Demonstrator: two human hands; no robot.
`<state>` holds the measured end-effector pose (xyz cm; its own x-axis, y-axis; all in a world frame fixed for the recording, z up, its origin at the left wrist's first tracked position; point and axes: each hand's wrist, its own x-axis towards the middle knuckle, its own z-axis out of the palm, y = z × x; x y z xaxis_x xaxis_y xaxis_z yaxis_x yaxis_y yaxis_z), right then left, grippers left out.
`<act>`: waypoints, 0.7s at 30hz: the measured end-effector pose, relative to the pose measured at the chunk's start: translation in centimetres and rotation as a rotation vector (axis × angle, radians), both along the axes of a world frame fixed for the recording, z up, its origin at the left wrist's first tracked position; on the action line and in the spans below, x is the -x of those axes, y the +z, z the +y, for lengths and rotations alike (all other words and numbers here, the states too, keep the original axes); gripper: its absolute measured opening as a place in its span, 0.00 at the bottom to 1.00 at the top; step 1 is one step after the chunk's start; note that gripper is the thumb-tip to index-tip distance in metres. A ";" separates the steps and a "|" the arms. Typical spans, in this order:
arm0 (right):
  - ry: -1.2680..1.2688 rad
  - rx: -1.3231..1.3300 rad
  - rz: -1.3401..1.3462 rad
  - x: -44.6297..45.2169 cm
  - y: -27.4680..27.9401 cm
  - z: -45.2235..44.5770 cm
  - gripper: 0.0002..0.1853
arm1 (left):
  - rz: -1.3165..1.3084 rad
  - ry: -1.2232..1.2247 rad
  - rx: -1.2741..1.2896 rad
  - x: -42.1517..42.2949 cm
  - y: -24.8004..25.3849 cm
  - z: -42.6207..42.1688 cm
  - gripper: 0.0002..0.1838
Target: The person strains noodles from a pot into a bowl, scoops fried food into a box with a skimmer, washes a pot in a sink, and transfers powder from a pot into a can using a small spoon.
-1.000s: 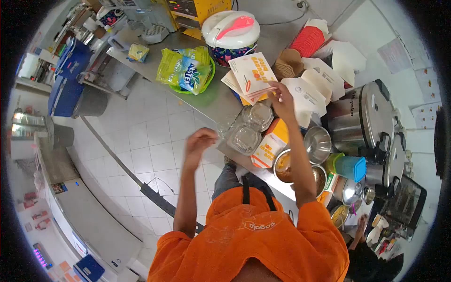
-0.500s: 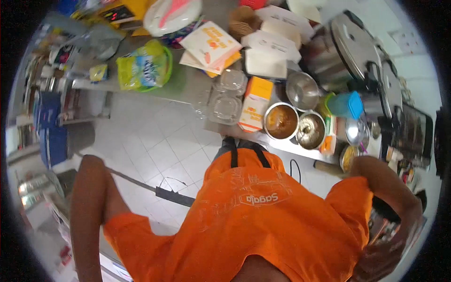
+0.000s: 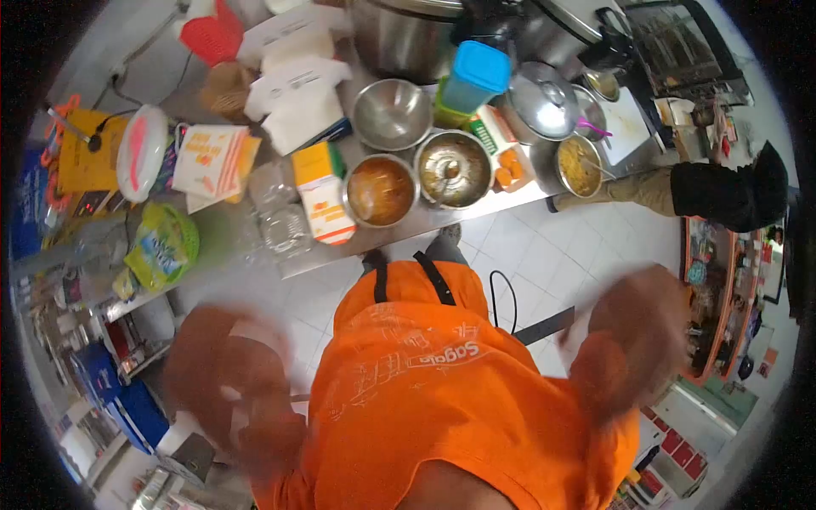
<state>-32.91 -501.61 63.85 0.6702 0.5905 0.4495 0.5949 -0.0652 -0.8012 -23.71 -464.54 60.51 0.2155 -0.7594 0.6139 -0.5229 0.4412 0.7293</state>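
Motion smears my left hand (image 3: 228, 357) and forearm at the lower left, beside my orange apron (image 3: 425, 365). Its fingers cannot be made out. On the other side my right hand (image 3: 637, 314) and bent arm are blurred as well, above the tiled floor. I see nothing held in either, though the smear hides detail. Both are apart from the counter. Nearest along its edge stand a steel bowl with reddish-brown sauce (image 3: 380, 191), a steel bowl with dark residue (image 3: 455, 168) and an orange-and-white carton (image 3: 323, 195).
Clear plastic containers (image 3: 285, 225), paper packets (image 3: 208, 166), white boxes (image 3: 302, 98) and a green basket (image 3: 191, 242) crowd the counter. Behind the bowls are an empty steel bowl (image 3: 393, 115), a blue-lidded container (image 3: 480, 68) and large pots (image 3: 404, 38). Another person (image 3: 710, 195) stands at right.
The view has swung to the right, so the counter things appear further left and another person shows at right. Both my arms have moved inward and now blur.
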 end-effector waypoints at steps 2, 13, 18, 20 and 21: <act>-0.359 -0.066 0.274 0.4 -7.2 -5.0 0.11 | 0.302 0.131 -0.037 -0.4 -6.0 -4.4 0.16; -1.485 -0.636 1.223 13.9 -41.7 -27.6 0.17 | 1.268 1.042 -0.953 17.2 -38.7 -11.0 0.12; -1.891 0.121 0.323 10.5 -42.3 -36.8 0.20 | 1.311 1.095 -1.006 20.2 -38.4 -11.9 0.11; -1.752 0.843 -0.219 7.1 -37.0 -39.1 0.23 | 1.202 0.924 -1.020 17.7 -36.3 -15.1 0.10; -1.654 0.959 -0.057 6.1 -36.1 -40.2 0.24 | 1.144 0.806 -0.949 16.6 -35.9 -17.0 0.10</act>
<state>-39.04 -541.80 27.75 0.7406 -0.5025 0.4461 -0.4957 -0.8568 -0.1421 -40.28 -481.55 24.61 0.6827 -0.2254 -0.6950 0.5656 -0.4391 0.6980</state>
